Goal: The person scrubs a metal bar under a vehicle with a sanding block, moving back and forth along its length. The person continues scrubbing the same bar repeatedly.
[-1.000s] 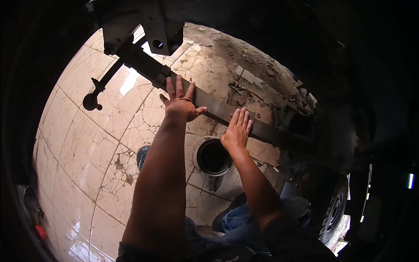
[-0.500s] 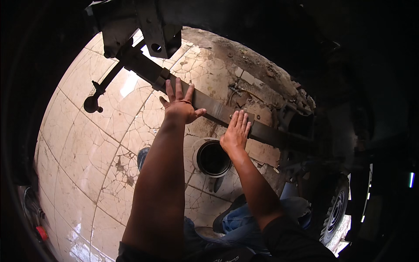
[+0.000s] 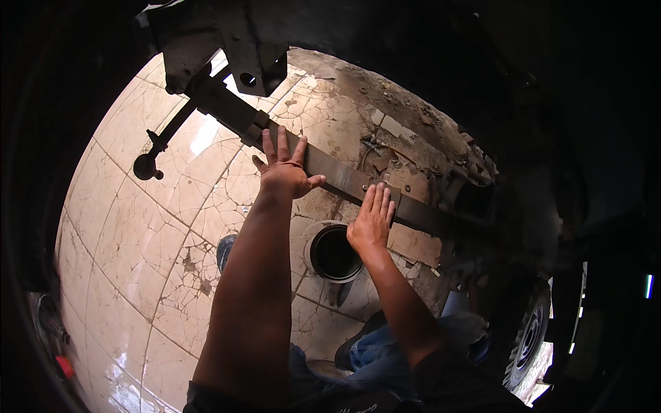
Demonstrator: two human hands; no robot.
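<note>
A long flat metal bar, like a leaf spring (image 3: 334, 171), runs aslant from the upper left to the right under dark vehicle parts. My left hand (image 3: 286, 175) lies on it with fingers spread and thumb out, close to a metal clamp band (image 3: 256, 126). Farther right along the bar, my right hand (image 3: 370, 226) rests its straight fingers on the near edge, held side by side. A small round bolt head or hole (image 3: 365, 186) shows beside those fingertips. Neither hand is wrapped around anything.
A round dark container (image 3: 309, 241) stands on the cracked tile floor (image 3: 131, 227) below the bar. Overhead hangs a metal bracket (image 3: 251, 58); a ball-ended rod (image 3: 146, 166) sticks out at left. Broken tiles (image 3: 413, 244) lie to the right, and a wheel (image 3: 531, 334) stands lower right.
My right hand has slid slightly toward me on the bar, and the small round bolt head or hole by its fingertips shows more clearly. My left hand stays in place on the bar.
</note>
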